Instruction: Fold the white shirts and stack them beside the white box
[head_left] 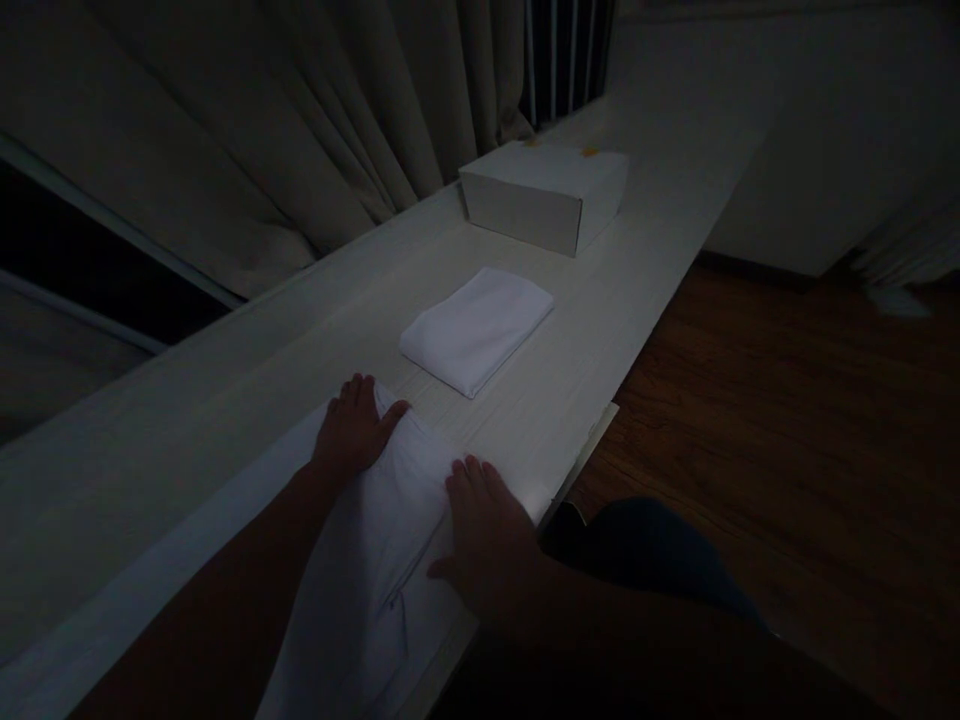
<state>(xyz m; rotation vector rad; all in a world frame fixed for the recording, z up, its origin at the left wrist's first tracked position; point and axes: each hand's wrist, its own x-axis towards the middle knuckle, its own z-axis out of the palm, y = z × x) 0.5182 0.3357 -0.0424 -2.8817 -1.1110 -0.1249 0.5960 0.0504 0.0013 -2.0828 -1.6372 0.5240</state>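
A white cloth lies spread along the near part of a long pale table. My left hand rests flat on the cloth's far left corner, with its thumb spread to the right. On the far right corner of the cloth lies my right hand, palm down, thumb out to the left. Neither hand grips the fabric. Just beyond both hands sits a neatly folded white cloth, apart from the spread one.
A white box with orange marks on top stands farther back on the table. Beige curtains hang along the left side. Below the table's right edge are a wooden floor and my dark-clothed knee.
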